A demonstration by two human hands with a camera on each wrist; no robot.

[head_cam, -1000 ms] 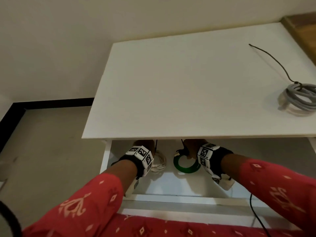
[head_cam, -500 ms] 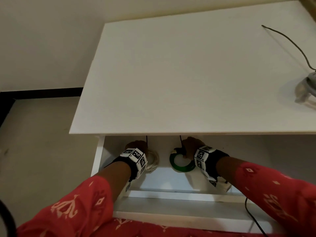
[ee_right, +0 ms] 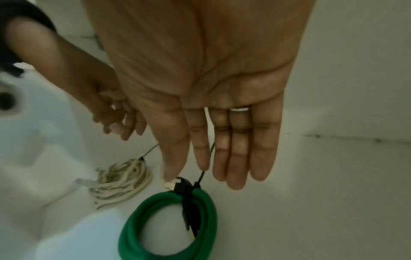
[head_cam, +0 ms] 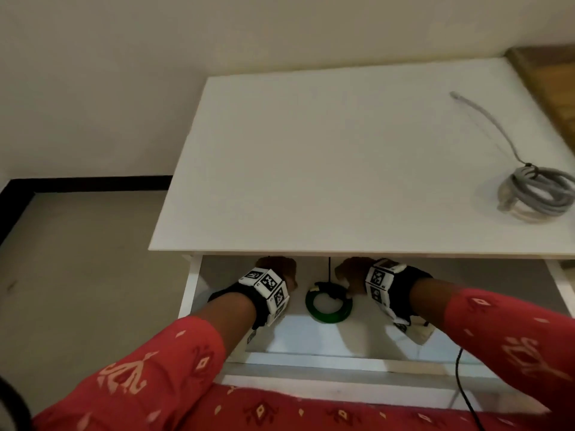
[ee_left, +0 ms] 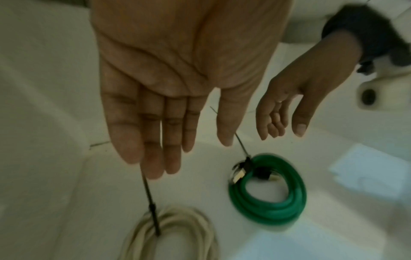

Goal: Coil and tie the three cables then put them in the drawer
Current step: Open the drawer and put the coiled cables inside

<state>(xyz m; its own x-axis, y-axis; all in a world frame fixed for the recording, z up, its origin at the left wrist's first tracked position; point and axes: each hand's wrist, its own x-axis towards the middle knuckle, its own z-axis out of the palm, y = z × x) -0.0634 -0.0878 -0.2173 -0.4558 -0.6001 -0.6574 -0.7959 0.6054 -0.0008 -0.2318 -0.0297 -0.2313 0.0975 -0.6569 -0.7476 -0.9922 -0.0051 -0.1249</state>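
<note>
A green cable coil lies on the floor of the open white drawer, bound by a black tie whose tail stands upright. Left of it lies a white cable coil, also tied; in the head view my left hand hides it. My left hand hovers palm-down over the white coil with straight fingers, holding nothing. My right hand is flat above the green coil, its fingertips near the tie. A tied grey cable coil rests on the tabletop at the far right.
The white tabletop overhangs the back of the drawer, above both hands. A wooden surface adjoins the table's far right corner. A thin black cord hangs by the drawer front at the right. Bare floor lies to the left.
The head view has swung, bringing the grey coil fully back into sight. My left hand now covers the white coil. My right hand has shifted off the green coil's tie to its right.
</note>
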